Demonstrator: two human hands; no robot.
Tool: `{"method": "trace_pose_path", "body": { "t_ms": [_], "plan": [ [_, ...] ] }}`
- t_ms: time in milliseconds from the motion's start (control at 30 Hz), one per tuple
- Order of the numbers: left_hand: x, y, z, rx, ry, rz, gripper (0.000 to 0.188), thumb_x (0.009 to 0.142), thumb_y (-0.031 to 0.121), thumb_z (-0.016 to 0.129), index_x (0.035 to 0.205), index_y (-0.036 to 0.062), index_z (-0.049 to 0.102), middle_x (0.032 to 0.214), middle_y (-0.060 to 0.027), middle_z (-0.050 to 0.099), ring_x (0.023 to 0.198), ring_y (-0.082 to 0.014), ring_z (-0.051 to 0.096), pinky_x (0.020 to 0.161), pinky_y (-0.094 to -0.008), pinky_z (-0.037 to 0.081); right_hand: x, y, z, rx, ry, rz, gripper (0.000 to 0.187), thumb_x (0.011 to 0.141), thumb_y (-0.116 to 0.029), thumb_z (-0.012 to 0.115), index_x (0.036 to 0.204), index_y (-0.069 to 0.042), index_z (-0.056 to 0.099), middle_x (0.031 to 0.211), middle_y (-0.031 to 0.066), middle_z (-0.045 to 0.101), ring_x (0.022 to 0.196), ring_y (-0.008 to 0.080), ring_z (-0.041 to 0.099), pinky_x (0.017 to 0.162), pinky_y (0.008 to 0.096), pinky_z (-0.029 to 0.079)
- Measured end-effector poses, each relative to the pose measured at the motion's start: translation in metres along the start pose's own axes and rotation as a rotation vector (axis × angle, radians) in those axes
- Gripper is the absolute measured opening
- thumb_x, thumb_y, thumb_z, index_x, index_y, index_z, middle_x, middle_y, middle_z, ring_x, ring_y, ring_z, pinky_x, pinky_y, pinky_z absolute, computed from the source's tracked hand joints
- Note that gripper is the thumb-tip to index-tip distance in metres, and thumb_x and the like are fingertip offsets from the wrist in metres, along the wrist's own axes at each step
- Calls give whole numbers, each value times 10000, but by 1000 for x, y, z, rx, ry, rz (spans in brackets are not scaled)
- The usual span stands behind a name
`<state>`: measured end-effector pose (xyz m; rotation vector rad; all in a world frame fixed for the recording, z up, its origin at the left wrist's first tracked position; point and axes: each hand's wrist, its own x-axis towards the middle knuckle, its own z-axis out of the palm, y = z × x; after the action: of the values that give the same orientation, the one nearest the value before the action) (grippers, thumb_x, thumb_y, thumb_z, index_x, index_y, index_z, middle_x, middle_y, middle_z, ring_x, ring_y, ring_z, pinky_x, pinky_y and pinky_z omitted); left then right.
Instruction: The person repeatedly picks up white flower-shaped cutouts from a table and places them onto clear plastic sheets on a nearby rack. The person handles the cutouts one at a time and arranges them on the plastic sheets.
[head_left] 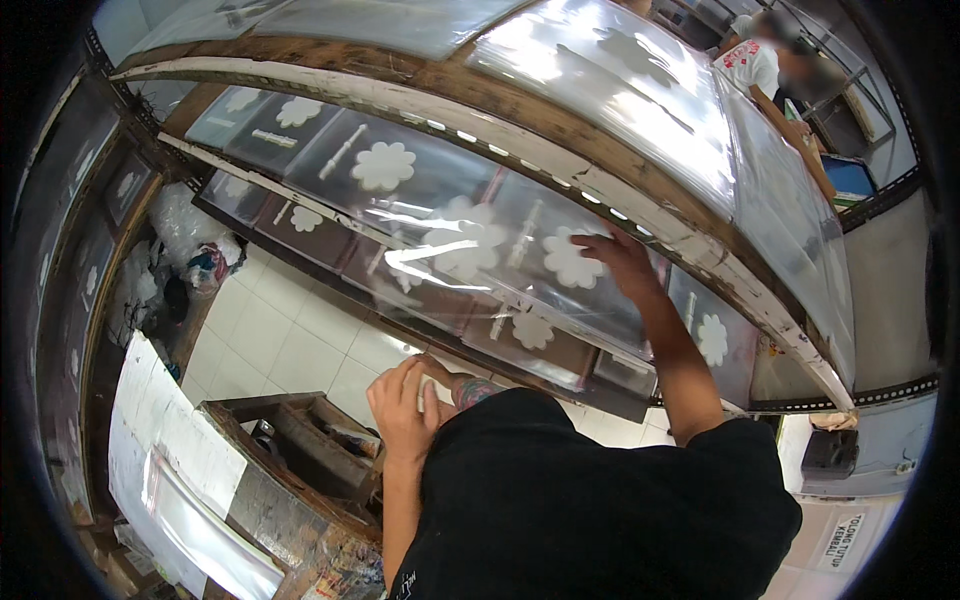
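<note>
My right hand [618, 258] reaches out over the middle shelf, fingers spread, with a fingertip at a white scalloped flower shape [573, 262]. That shape is on glossy clear plastic sheeting [440, 215], among several similar flowers and narrow white strips [525, 236]. I cannot tell whether the fingertip presses on the sheeting. My left hand [403, 408] is raised in front of my body, with its fingers loosely extended and nothing visible in it. Just behind it, a tattooed limb [472, 391] shows partly, its remainder hidden by my black shirt [600, 510].
A shelf edge [450, 115] arches above my right hand, with clear sheets [610, 60] on top. Below left stand a wooden box [310, 440] and a white board [165, 420]. Plastic bags [190, 230] lie by the left rack. Another person [750, 65] is at far right.
</note>
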<state>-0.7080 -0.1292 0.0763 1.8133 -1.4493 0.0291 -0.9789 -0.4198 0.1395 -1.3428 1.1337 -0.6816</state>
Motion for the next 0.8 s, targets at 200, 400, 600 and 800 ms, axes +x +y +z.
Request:
{"method": "trace_pose_path", "body": {
  "t_ms": [200, 400, 600, 800],
  "plan": [
    [-43, -62, 36, 2, -150, -180, 209, 874, 84, 659, 1070, 14, 675, 1126, -116, 678, 1031, -310, 601, 892, -427, 440, -25, 80, -107, -36, 92, -135, 568, 954, -45, 535, 1489, 24, 357, 1386, 150, 567, 1172, 291, 643, 954, 369, 537],
    [-86, -86, 66, -54, -311, -316, 187, 899, 112, 630, 1048, 12, 684, 1066, -145, 696, 1010, -339, 617, 878, -443, 458, -53, 98, -118, 207, 376, 52, 654, 922, 86, 431, 1547, -52, 295, 1625, 100, 255, 1172, 327, 639, 946, 364, 560],
    [-117, -88, 83, -150, -371, -437, 182, 908, 129, 617, 1001, -8, 692, 1012, -176, 703, 975, -373, 637, 875, -464, 488, -58, 101, -119, 131, 381, 59, 671, 909, 92, 488, 1542, -13, 292, 1614, 152, 254, 1154, 286, 635, 926, 318, 577],
    [-146, -98, 89, -146, -397, -527, 186, 903, 119, 617, 1000, -19, 697, 997, -206, 697, 963, -390, 647, 863, -472, 505, -60, 105, -117, 93, 383, 67, 653, 905, 106, 411, 1535, 2, 279, 1611, 149, 255, 1151, 299, 647, 927, 320, 573]
  ]
}}
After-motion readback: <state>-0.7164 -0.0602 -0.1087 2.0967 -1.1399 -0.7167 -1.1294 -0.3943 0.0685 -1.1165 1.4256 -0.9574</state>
